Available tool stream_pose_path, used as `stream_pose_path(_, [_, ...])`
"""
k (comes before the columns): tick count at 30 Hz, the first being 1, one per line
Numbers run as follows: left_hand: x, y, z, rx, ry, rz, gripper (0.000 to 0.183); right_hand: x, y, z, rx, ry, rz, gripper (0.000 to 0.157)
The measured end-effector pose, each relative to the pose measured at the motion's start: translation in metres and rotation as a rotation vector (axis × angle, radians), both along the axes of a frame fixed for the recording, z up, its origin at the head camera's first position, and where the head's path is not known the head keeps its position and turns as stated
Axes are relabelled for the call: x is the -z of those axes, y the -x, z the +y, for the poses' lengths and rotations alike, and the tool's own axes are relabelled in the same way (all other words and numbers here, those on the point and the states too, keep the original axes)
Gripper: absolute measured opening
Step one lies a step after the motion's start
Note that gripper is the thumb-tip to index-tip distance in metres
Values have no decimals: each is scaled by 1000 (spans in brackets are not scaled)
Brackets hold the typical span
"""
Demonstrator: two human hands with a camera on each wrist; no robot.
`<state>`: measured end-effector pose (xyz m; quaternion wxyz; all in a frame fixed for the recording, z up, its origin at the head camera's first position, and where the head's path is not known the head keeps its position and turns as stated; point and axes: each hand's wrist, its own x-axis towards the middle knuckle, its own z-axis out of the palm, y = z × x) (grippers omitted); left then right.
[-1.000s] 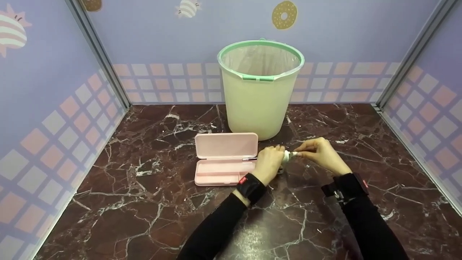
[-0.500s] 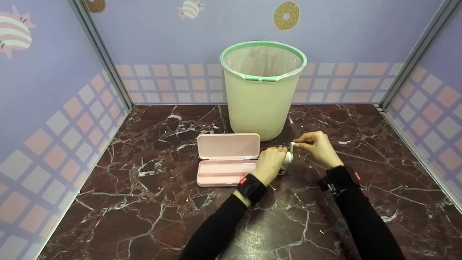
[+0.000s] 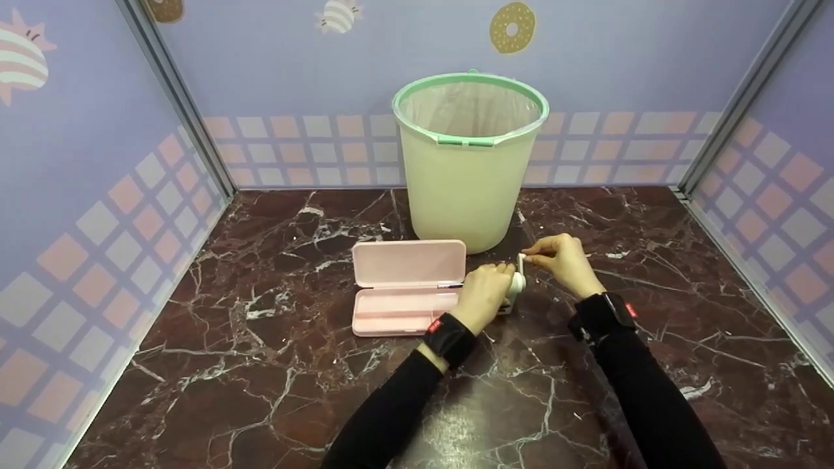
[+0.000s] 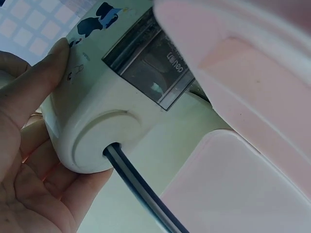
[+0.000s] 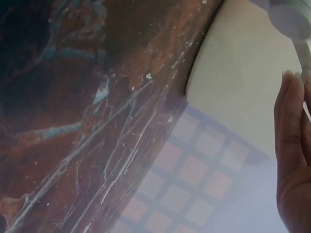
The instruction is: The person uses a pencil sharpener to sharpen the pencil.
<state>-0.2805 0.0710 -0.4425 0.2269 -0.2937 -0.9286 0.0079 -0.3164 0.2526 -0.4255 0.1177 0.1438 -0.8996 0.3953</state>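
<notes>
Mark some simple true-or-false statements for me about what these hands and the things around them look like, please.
1. The left hand holds the sharpener, while the right hand grips its crank. True.
2. Nothing is stuck into the sharpener. False: a pencil is.
3. The pink case has its lid open. True.
4. A see-through bag lines the bin. True.
5. The bin stands nearer the person than the pink case. False: it stands farther back.
6. The bin stands on a plain white surface. False: the table is dark reddish-brown with pale streaks.
</notes>
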Motion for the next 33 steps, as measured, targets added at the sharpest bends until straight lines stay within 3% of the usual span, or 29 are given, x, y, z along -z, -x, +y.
stream_pose_path(7, [0,1,-1,-11,9,1,48,-3,4,-6,-20,-119,76,6])
stream_pose_path(13, [2,-1,-1,-5,14,27,45,11,10,-10,-54,-236,123,5])
stream_pose_path(27, [1,2,-2,10,28,-15,54,12,13,-10,-76,-261,86,4])
stream_pose_path(33, [3,1,-6,33,1,16,53,24,12,-11,-188,-323,3,9])
